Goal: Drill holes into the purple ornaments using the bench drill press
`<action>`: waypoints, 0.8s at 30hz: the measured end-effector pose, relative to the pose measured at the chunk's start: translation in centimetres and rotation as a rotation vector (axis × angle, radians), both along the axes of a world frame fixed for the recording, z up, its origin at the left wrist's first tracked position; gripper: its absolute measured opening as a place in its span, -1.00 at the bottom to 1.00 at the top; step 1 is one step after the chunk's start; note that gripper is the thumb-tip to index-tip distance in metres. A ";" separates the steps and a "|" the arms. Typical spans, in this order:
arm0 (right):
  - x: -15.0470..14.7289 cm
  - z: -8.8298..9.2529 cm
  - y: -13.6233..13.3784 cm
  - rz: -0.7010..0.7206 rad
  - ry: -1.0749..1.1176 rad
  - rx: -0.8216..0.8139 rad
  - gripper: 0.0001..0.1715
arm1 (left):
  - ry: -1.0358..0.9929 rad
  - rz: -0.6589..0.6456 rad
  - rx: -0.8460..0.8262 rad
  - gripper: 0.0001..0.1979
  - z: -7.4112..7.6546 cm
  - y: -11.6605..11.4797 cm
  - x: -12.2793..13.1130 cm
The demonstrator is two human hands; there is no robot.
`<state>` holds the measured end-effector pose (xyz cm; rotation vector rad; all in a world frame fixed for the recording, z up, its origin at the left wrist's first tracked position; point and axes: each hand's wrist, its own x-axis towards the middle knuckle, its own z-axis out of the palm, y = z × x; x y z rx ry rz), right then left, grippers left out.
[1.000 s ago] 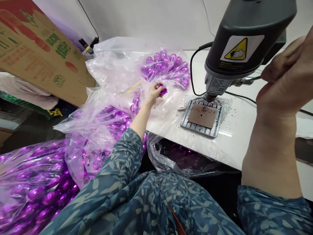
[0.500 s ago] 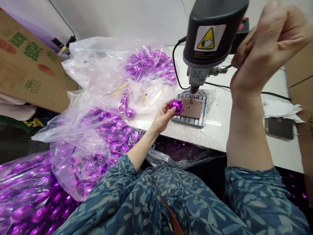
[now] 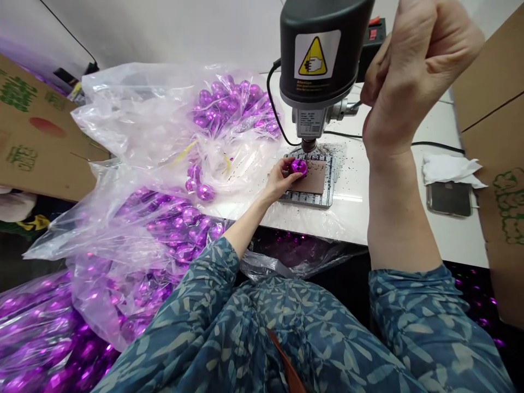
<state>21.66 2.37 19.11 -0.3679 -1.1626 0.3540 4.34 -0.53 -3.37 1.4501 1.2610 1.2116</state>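
Head view: purple faceted ball (image 3: 299, 168) pinched in L hand's (image 3: 282, 179) grip, btw. thumb and fingers, over back-left part of brown board (image 3: 316, 181) on press base (image 3: 331, 191). Near and below spindle (image 3: 309, 145), slightly left of it as seen. Can't tell if resting on the board or held just above. Dark marking on upper face, too small to read.

R hand (image 3: 413, 82) up beside motor housing (image 3: 323, 33), grip curled tight, seemingly about lever (image 3: 351, 107); exact hold hidden by the fist.

To do well: seat ball firmly on board 1st, marked face up, centred under spindle. Pinch low on the sides; keep fingertips well off the spindle line, esp. w/ hand-warning sticker (image 3: 317, 54) right there. Go easy on the lever until well lined up; smooth pressure, no jerks. Round + shiny, so prob. slick: hold steady, but don't crush, poss. thin-walled. Brush dark crumbs (image 3: 344, 188) away if in the way, else prob. rocking.

Also on tabletop (image 3: 347, 225): loose ball (image 3: 205, 192) near clear bag (image 3: 135, 87), w/ heaped balls (image 3: 241, 98) under film behind; phone (image 3: 449, 198) and white paper (image 3: 450, 170) together, off to R. Keep bag film and cord (image 3: 272, 93) clear of spindle.
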 end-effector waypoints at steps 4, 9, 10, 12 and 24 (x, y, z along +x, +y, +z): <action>-0.5 0.2 0.2 -0.040 0.057 0.035 -0.19 | 0.089 -0.001 0.093 -0.36 -0.4 0.3 0.6; -0.7 0.1 0.7 -0.053 0.083 0.045 -0.19 | 0.099 0.007 0.164 -0.35 -1.0 0.1 1.1; -0.7 0.1 0.7 -0.049 0.085 0.050 -0.18 | 0.115 0.003 0.188 -0.35 -1.0 0.0 1.1; -0.7 0.0 0.7 -0.042 0.093 0.062 -0.17 | 0.165 -0.011 0.250 -0.38 -1.0 -0.1 1.3; -0.3 -0.2 1.1 -0.076 0.085 0.046 -0.15 | 0.110 -0.108 0.196 -0.37 -1.6 -0.2 2.6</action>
